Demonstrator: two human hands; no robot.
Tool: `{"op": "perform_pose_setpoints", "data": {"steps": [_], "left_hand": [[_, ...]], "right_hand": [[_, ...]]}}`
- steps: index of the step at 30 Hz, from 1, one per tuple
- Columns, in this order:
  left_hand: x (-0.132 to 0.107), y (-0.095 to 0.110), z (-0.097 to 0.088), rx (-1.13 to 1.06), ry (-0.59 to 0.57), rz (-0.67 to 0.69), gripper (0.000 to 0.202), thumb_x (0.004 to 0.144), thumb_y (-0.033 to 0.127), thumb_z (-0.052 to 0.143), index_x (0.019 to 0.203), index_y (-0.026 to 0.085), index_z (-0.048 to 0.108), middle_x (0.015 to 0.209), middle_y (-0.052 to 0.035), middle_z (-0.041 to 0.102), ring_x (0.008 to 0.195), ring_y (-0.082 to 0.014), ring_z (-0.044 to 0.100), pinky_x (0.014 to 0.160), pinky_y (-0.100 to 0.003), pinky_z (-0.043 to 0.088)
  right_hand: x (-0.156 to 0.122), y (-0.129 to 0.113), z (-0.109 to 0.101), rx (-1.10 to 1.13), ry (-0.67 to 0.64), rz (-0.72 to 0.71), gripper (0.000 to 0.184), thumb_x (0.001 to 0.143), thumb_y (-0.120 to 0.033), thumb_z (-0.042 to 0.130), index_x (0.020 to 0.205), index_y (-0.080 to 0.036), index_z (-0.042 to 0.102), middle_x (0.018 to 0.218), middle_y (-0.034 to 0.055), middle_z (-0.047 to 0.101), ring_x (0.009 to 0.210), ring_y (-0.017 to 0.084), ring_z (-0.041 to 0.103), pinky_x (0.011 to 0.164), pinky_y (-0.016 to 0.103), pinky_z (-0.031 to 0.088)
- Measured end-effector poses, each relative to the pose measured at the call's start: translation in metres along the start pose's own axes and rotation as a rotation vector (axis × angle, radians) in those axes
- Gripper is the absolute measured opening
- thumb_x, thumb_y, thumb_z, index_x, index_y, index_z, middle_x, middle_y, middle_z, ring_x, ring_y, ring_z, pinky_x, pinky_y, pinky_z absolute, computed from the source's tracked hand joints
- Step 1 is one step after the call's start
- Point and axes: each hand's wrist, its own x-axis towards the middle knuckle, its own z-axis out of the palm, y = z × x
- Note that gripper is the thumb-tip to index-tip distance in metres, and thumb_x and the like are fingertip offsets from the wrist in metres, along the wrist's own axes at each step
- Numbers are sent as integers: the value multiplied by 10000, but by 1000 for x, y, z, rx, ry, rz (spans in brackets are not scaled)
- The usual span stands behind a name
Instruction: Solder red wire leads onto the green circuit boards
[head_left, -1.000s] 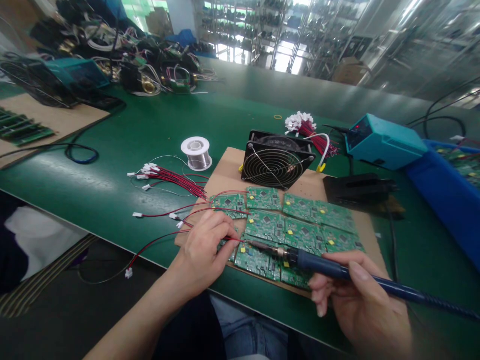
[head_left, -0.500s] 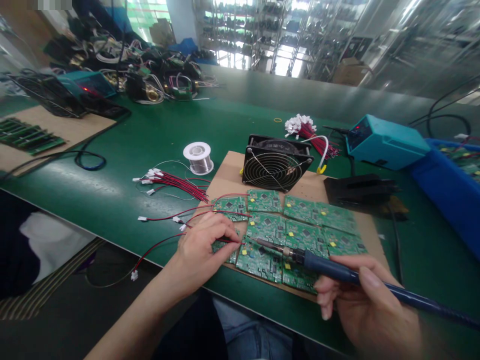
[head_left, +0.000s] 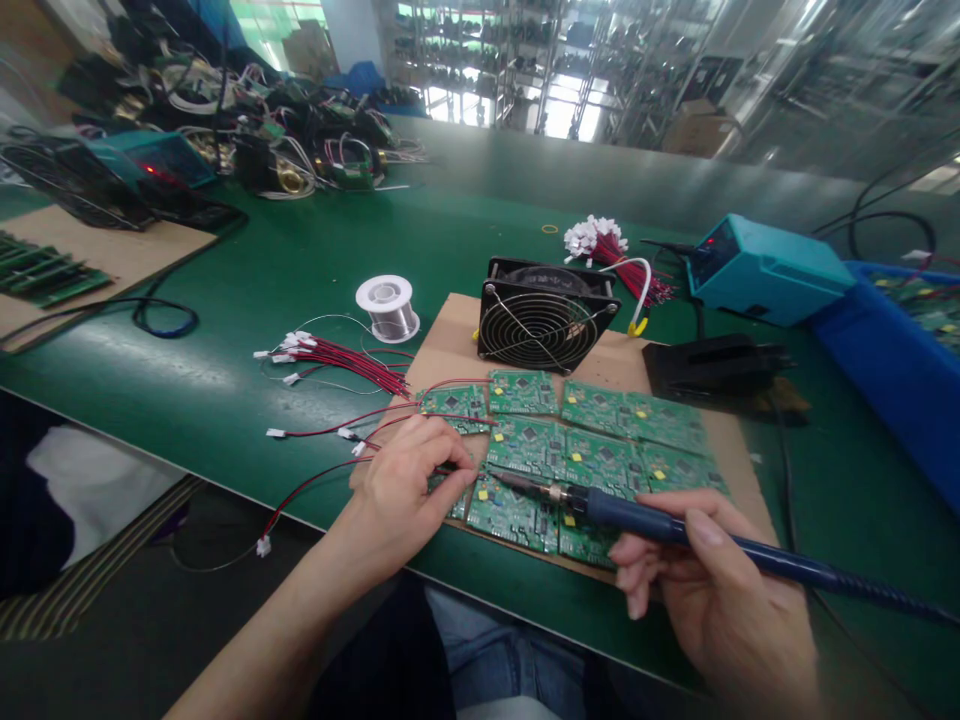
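My left hand (head_left: 409, 480) pinches a thin red wire (head_left: 300, 492) against the near-left green circuit board (head_left: 517, 515). My right hand (head_left: 720, 590) grips a blue-handled soldering iron (head_left: 637, 515) like a pen, its metal tip resting on that board just right of my left fingertips. Several green circuit boards (head_left: 592, 430) lie in rows on a cardboard sheet (head_left: 450, 345). The wire's white connector (head_left: 262, 546) hangs over the table's front edge.
A black fan (head_left: 544, 320) stands behind the boards. A solder spool (head_left: 387, 305) and a bundle of red wires (head_left: 337, 357) lie to the left. A teal soldering station (head_left: 757, 268), black iron stand (head_left: 712, 365) and blue bin (head_left: 900, 380) are on the right.
The view shifted slightly. My left fingers slid a little along the wire, and the iron tip stays at the same spot on the board.
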Motion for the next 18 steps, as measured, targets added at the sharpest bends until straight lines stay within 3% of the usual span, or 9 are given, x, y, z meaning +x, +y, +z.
{"op": "perform_pose_setpoints", "data": {"steps": [9, 14, 18], "left_hand": [[-1, 1, 1, -12, 15, 3, 144, 893, 149, 584, 755, 185, 606, 814, -12, 640, 809, -172, 580, 761, -330, 458], [-1, 2, 1, -9, 5, -13, 161, 900, 146, 570, 747, 186, 604, 820, -18, 638, 820, -181, 583, 759, -336, 455], [0, 1, 1, -15, 0, -7, 158, 896, 138, 571, 749, 185, 605, 810, -15, 641, 807, -175, 584, 761, -336, 453]], "right_hand": [[0, -1, 2, -13, 6, 13, 227, 902, -394, 627, 858, -174, 658, 615, 61, 707, 470, 160, 643, 388, 207, 507], [3, 1, -3, -4, -86, 10, 238, 860, -410, 679, 847, -173, 667, 611, 67, 714, 461, 177, 652, 368, 218, 514], [2, 1, -1, -7, -8, 27, 235, 889, -408, 644, 842, -179, 664, 608, 57, 710, 458, 157, 644, 377, 195, 508]]}}
